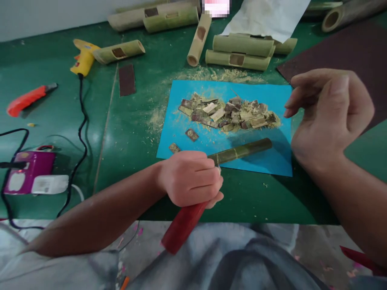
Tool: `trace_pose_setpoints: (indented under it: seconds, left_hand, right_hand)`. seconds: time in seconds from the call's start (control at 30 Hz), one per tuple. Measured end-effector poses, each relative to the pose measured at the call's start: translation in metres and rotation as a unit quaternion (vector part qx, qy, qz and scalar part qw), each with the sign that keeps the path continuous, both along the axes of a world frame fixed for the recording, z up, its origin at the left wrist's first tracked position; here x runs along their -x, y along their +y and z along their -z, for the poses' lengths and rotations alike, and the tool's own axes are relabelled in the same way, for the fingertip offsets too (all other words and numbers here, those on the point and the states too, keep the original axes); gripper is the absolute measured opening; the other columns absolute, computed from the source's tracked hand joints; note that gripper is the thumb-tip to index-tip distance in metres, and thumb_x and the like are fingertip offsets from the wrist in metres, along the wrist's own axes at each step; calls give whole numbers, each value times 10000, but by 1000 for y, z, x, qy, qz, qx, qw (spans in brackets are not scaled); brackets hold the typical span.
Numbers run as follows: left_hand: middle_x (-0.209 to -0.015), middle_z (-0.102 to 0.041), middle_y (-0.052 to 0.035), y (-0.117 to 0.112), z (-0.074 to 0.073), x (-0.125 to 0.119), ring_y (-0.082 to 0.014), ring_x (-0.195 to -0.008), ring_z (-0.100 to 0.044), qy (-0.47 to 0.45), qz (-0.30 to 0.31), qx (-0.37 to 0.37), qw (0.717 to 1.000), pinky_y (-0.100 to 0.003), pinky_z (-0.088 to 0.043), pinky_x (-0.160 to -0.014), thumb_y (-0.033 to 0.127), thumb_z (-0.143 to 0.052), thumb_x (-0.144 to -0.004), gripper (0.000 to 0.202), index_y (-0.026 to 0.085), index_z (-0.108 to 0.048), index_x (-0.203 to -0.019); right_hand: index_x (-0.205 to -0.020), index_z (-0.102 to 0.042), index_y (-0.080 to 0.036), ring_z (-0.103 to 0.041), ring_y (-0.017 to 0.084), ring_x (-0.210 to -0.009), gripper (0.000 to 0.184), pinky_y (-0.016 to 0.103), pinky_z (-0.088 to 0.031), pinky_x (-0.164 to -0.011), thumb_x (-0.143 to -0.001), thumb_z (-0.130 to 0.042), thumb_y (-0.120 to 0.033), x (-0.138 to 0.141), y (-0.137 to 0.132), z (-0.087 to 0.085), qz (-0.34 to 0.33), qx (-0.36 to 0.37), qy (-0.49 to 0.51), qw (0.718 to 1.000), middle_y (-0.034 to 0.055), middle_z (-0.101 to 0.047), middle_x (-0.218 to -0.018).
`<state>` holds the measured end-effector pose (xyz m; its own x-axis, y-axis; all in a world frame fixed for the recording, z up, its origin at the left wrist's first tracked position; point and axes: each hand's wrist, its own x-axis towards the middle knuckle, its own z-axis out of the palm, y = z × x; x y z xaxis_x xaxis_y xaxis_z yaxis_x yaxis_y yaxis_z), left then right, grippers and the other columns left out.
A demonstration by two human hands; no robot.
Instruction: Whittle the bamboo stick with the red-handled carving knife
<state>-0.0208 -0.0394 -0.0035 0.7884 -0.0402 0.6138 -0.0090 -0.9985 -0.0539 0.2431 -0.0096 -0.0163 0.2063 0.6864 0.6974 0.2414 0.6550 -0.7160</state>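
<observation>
My left hand (193, 179) is closed in a fist above the front edge of the table. A thin dark green bamboo stick (244, 150) sticks out of it to the right, over the blue sheet. Below the fist a thick red cylinder (184, 227) slants down toward my lap. Inside the fist the grip is hidden, so I cannot tell whether the two are joined. My right hand (329, 108) is raised at the right edge of the blue sheet (256, 163), fingers loosely bent and holding nothing I can see.
Bamboo chips and shavings (229, 112) are heaped on the sheet. Behind lie several cut bamboo tubes (242, 44) and a white paper (266, 18). On the left are a yellow glue gun (84, 58), an orange-handled cutter (28, 100), a brown strip (127, 80) and a purple power box (33, 169) with cables.
</observation>
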Motion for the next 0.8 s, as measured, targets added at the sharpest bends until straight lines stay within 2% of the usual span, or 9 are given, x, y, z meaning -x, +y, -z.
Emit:
trace_pose_setpoints:
  seconds: [0.17,0.37,0.43,0.53,0.6,0.7,0.8]
  left_hand:
    - [-652,-732,-36,-1,-4,-2,-132,-536,-601,5,10,-31,999,-277,-447,-430,256,-714,-914,261,196,-732,-661]
    - [-655,-742,-21,-2,-6,-3,-124,-567,-650,7,18,-62,998,-250,-456,-435,259,-725,-930,282,210,-735,-652]
    - [-667,-743,-20,-1,-5,-3,-124,-579,-654,10,15,-67,998,-249,-458,-443,277,-722,-943,295,216,-725,-654]
    - [-660,-734,-14,-1,-4,-4,-120,-572,-645,13,17,-73,997,-248,-448,-446,296,-718,-952,307,223,-721,-654]
    - [-656,-732,-7,-2,-5,-5,-117,-566,-640,15,16,-69,997,-250,-441,-446,293,-720,-947,306,226,-724,-648]
    - [-668,-737,-10,-3,-6,-6,-121,-582,-648,11,17,-60,998,-252,-439,-445,288,-740,-932,296,219,-722,-645]
    - [-680,-736,-16,-3,-5,-4,-127,-598,-658,8,20,-61,998,-250,-444,-438,307,-757,-933,284,217,-718,-666]
  right_hand:
    - [-1103,-833,-244,-625,133,-665,337,309,-466,-558,-1104,-551,-428,5,-8,1,-6,-7,-19,1000,4,-677,-770]
    - [-1101,-831,-226,-632,146,-661,322,340,-478,-571,-1092,-548,-378,3,-15,-3,-25,-24,-51,998,30,-685,-792]
    - [-1113,-813,-226,-641,159,-700,237,361,-516,-638,-1056,-598,-308,-2,-14,-8,-54,-5,-126,991,41,-714,-823]
    - [-1043,-758,-251,-685,186,-802,79,352,-562,-712,-975,-722,-267,-6,-12,-13,-150,-32,-297,943,42,-762,-891]
    - [-1038,-735,-228,-717,230,-932,127,384,-579,-804,-975,-739,-338,-4,-12,-14,-176,-46,-372,910,84,-784,-991]
    - [-1045,-736,-199,-702,272,-968,266,424,-546,-815,-1002,-680,-455,2,-15,-11,-197,-19,-452,870,117,-773,-1048]
    - [-1014,-757,-191,-674,278,-959,269,422,-507,-824,-1011,-643,-434,8,-19,-8,-225,6,-512,829,121,-755,-1032]
